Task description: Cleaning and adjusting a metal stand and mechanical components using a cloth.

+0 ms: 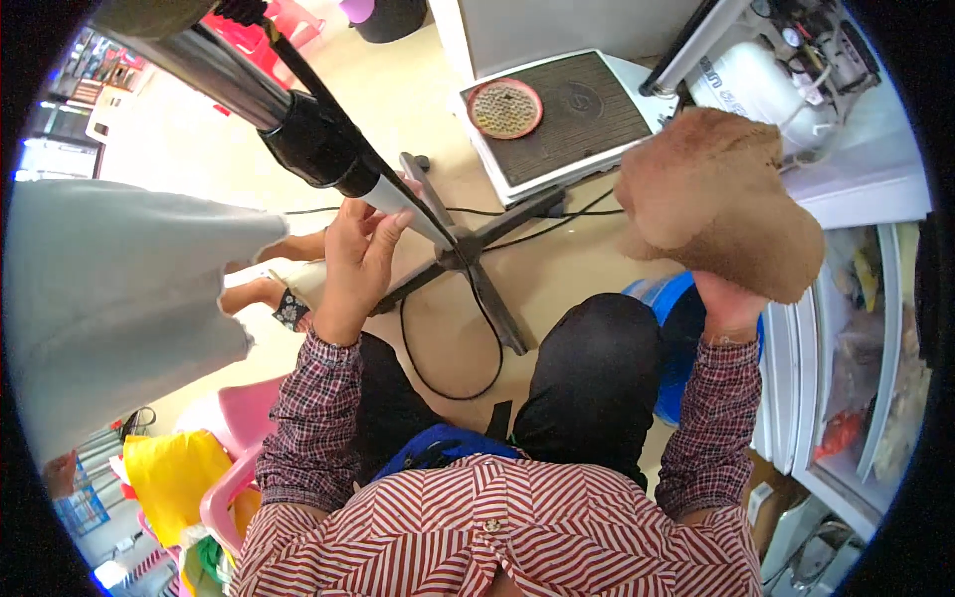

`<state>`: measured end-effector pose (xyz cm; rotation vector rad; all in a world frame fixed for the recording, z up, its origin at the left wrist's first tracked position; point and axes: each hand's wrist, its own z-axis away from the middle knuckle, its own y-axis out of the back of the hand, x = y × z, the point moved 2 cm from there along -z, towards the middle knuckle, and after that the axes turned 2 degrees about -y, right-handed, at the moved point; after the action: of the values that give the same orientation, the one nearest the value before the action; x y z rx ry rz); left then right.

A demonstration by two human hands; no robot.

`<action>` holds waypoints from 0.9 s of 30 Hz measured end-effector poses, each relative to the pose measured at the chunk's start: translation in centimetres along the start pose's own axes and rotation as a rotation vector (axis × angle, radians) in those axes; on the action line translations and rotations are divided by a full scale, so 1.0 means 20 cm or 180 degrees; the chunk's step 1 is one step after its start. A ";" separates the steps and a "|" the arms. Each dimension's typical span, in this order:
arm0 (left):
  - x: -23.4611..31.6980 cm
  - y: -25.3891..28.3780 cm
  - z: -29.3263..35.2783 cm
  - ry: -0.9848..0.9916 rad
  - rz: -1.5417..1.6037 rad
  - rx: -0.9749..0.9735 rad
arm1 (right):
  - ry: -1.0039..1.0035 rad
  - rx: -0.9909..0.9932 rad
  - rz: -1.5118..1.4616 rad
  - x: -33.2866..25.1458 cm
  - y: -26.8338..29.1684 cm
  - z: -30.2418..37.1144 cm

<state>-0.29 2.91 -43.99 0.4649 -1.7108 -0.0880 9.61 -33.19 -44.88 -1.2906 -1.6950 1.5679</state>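
The pole (pixel 396 201) of a floor stand, like that of a standing fan, rises at a slant toward the upper left. It has a white lower tube, a black collar (pixel 308 139) and a shiny metal upper tube. My left hand (pixel 360 261) is closed on the white tube just below the collar, thumb against its near side. A brown cloth (pixel 721 204) hangs bunched over my right hand (pixel 731 298), which grips it off to the right, apart from the stand. The cloth hides most of my right fingers. Crossed dark feet (pixel 460 251) carry the pole on the floor.
A black cord (pixel 403 333) loops on the floor by the feet. Beyond are a platform scale (pixel 567 129) with a round red-rimmed tray (pixel 505 108). A blue bucket (pixel 668 298) stands by my right knee, a glass-doored cabinet (pixel 846 368) rightward. A person in a grey garment (pixel 119 298) stands left.
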 end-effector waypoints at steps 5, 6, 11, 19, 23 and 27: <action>0.05 -0.03 -0.01 -0.0056 0.0036 0.0133 | -0.0334 -0.0445 -0.0251 -0.04 0.13 -0.16; 0.05 -0.03 -0.01 -0.0031 0.0211 0.0180 | -0.0274 -0.0464 -0.0144 -0.08 0.20 -0.18; 0.10 -0.04 0.00 0.0136 0.0304 0.0229 | 0.0224 0.0897 0.1076 -0.28 0.37 -0.25; 0.16 -0.08 -0.02 0.0458 -0.0591 0.0270 | -0.0536 -0.0650 -0.0419 -0.33 0.51 -0.38; 0.15 -0.10 -0.02 0.0434 -0.0452 0.0380 | -0.0581 -0.0429 -0.0461 -0.28 0.60 -0.34; 0.14 -0.09 0.01 0.0563 -0.0433 0.0472 | -0.0524 0.0509 0.0288 -0.17 0.66 -0.27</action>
<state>-0.34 0.17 -41.92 0.6796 -1.5171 -0.0172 19.78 -34.92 -55.41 -1.2008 -1.5876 1.8675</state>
